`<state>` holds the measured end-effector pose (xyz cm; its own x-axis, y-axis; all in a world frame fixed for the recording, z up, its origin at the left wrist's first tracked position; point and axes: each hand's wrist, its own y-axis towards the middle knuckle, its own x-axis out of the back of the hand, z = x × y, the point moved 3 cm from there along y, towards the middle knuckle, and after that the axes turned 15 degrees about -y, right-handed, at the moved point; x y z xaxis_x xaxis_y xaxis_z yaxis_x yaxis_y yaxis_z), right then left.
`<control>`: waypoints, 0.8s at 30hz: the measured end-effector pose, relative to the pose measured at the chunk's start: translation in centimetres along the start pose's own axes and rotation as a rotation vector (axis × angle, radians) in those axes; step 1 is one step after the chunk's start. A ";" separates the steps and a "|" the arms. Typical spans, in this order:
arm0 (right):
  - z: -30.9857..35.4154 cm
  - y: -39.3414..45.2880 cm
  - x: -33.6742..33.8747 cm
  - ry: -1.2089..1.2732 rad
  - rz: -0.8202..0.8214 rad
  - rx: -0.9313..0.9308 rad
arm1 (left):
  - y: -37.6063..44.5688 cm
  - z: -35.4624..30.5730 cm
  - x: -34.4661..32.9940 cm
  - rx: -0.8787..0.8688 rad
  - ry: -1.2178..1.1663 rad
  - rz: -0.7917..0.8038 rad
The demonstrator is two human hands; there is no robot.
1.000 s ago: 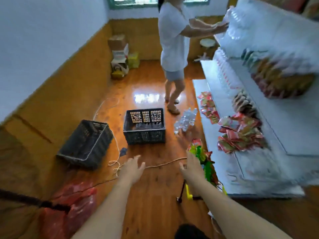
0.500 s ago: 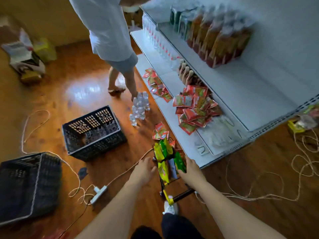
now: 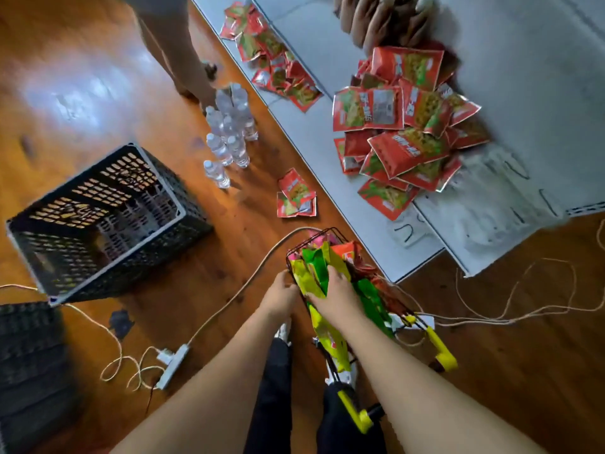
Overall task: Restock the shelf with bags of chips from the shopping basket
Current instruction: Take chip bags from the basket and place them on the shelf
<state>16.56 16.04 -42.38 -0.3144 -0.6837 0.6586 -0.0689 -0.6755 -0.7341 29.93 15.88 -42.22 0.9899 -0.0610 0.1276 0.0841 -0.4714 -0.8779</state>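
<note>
**Both hands at the chip basket**

The right hand (image 3: 339, 294) is laid on the green and yellow chip bags (image 3: 314, 273) in the wire shopping basket (image 3: 327, 234), fingers curled over a bag top; a firm grip cannot be told. The left hand (image 3: 281, 294) is placed at the basket's left rim, fingers bent against it. The basket is stood on the wood floor just beside the white bottom shelf (image 3: 327, 149), where red chip bags (image 3: 402, 126) are piled. Water bottles (image 3: 229, 132) and a black crate (image 3: 104, 221) are seen to the left.
</note>
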 end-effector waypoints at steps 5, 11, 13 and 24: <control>1.6 3.9 -4.2 -0.040 -0.035 -0.142 | 5.4 1.4 -0.7 0.104 -0.214 0.106; 1.9 1.5 -0.8 -0.025 -0.123 -0.264 | 4.2 -0.2 1.5 0.156 -0.227 0.147; 1.7 -0.4 1.3 0.021 -0.131 -0.267 | 2.6 -1.5 2.7 0.146 -0.213 0.151; -0.9 -15.8 17.9 0.673 -0.293 -0.207 | -16.6 -15.0 1.8 -0.140 -0.139 0.247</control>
<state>11.20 14.75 -19.15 -0.7606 -0.1235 0.6374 -0.3940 -0.6925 -0.6043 28.58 10.42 -20.48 0.9853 -0.0722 -0.1549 -0.1680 -0.5744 -0.8011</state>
